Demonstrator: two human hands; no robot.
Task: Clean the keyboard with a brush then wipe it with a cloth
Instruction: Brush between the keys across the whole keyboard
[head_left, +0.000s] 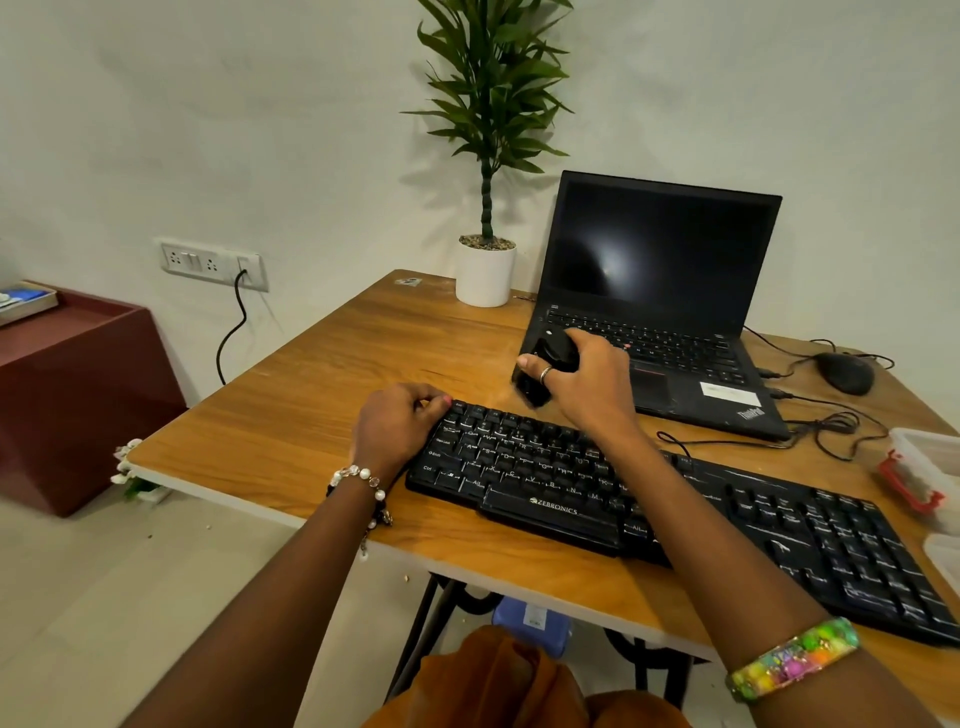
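Steadying keyboard (649, 499) corner with my curled left hand (400, 421); right hand (576, 374) grips brush (545, 364) just above, keyboard running toward lower right.

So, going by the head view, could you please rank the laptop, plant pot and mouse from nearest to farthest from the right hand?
From the right hand:
1. Laptop, directly beneath it.
2. Plant pot, behind, to its left.
3. Mouse, far right.

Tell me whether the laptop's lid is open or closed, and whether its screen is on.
Open. The laptop has its lid raised, showing its keys. The screen looks off: it is dark, showing only a faint reflection.
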